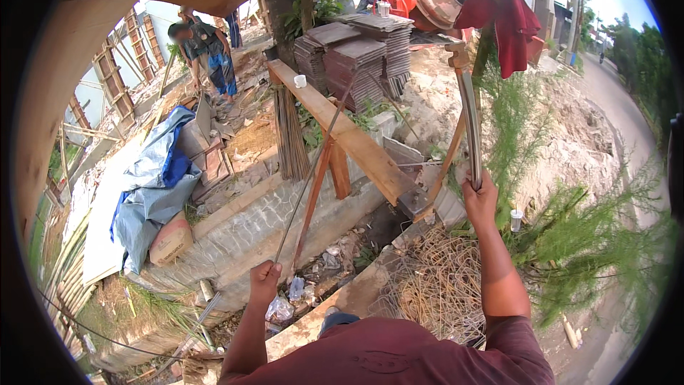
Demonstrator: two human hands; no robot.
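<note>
My left hand (pixel 263 281) is closed around a thin metal rod (pixel 308 184), which slants up and away across a wooden plank (pixel 356 153). My right hand (pixel 481 198) grips the near end of a shiny metal bar (pixel 469 110). The bar runs up from my fist toward a brownish head beside a hanging red cloth (pixel 509 21). Between my hands, the plank rests on wooden legs, with a dark metal plate (pixel 415 203) on its near end. A small white cup (pixel 300 81) stands on the plank. Below lies a tangled heap of thin bent rods (pixel 445 274).
A bundle of thin rods (pixel 288 139) leans against the plank. Stacked dark tiles (pixel 356 53) and a cement mixer (pixel 434 0) stand behind. A blue-grey tarp (pixel 160 189) lies left of a low wall (pixel 235 249). Another person (pixel 210 50) bends over far left. Feathery green branches (pixel 570 249) spread at right.
</note>
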